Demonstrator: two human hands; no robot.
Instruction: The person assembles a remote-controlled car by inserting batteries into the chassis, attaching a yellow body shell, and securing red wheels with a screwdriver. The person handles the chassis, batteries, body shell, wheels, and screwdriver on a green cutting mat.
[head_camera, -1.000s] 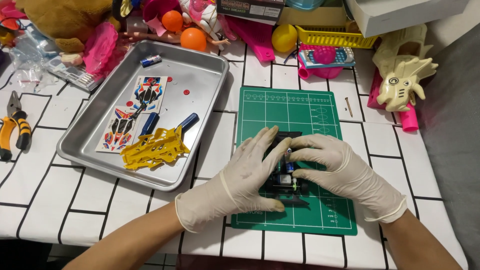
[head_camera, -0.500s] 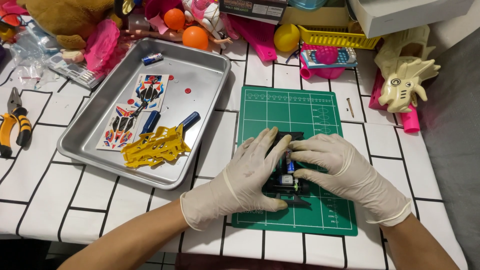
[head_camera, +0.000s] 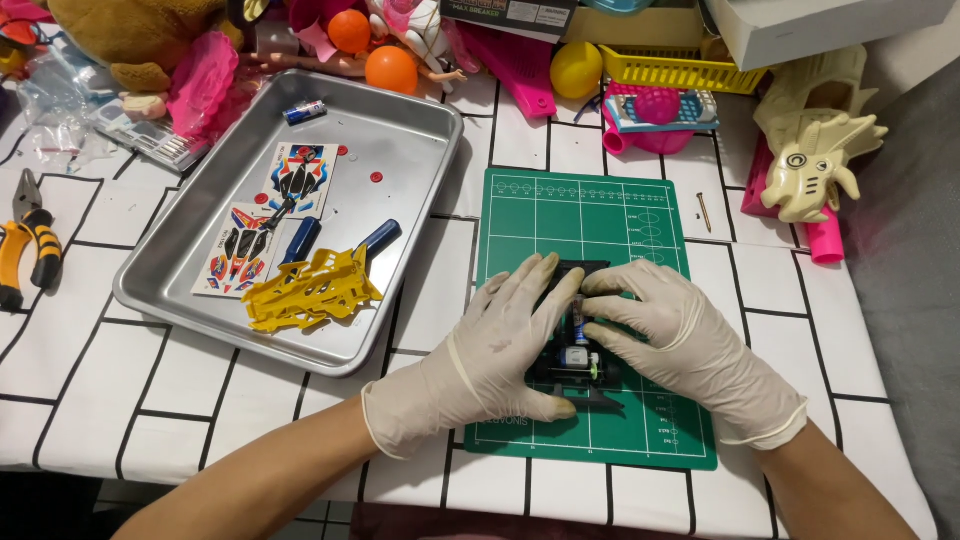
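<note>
Both gloved hands, left hand and right hand, lie palms-down, fingers clamped on black toy chassis (mid green mat); metal tray lies just left of mat.

A metal tray holds a yellow car body shell, two sticker sheets and a small battery. Orange-handled pliers lie left of it. Orange balls, a yellow basket and a cream dragon toy crowd the table's far edge.
</note>
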